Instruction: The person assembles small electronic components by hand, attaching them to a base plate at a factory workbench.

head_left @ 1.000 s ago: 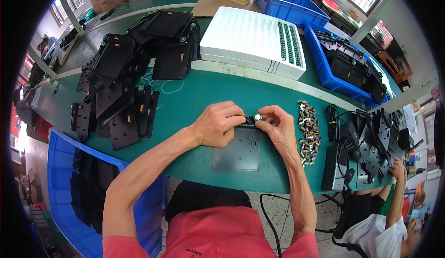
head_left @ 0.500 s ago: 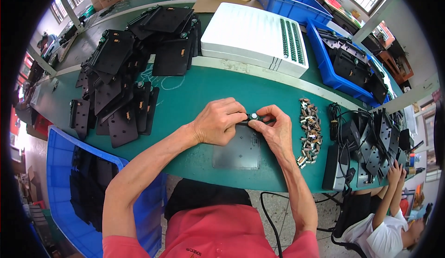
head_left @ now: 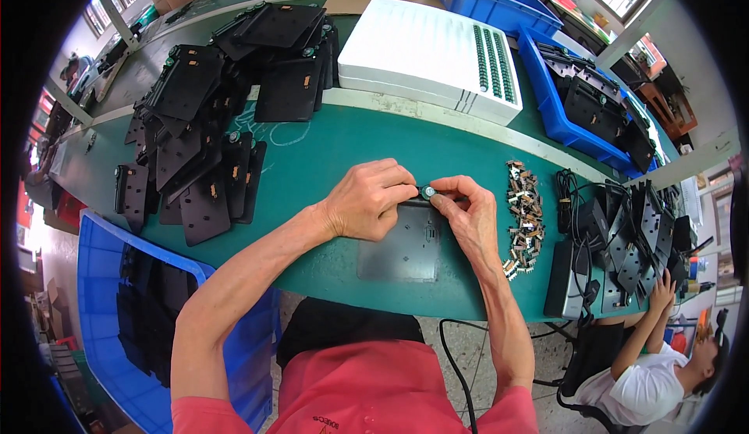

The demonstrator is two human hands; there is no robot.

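A flat black plastic panel [head_left: 402, 250] lies on the green table in front of me. My left hand [head_left: 368, 197] and my right hand [head_left: 466, 208] meet at its far edge. Between their fingertips they pinch a small round green-and-silver part [head_left: 428, 192], held right at the panel's top edge. Both hands have curled fingers. The part's underside is hidden by my fingers.
A heap of small metal-and-brown parts [head_left: 524, 215] lies right of my hands. Black panels [head_left: 199, 145] are stacked at the left. A white ribbed tray [head_left: 433, 55] sits behind. Blue bins [head_left: 546, 90] stand at the back right and a blue bin [head_left: 97, 293] at lower left. Another person [head_left: 663, 356] sits at lower right.
Both hands stay pinched together at the panel's far edge; only slight finger shifts around the small round part. The panel has not moved.
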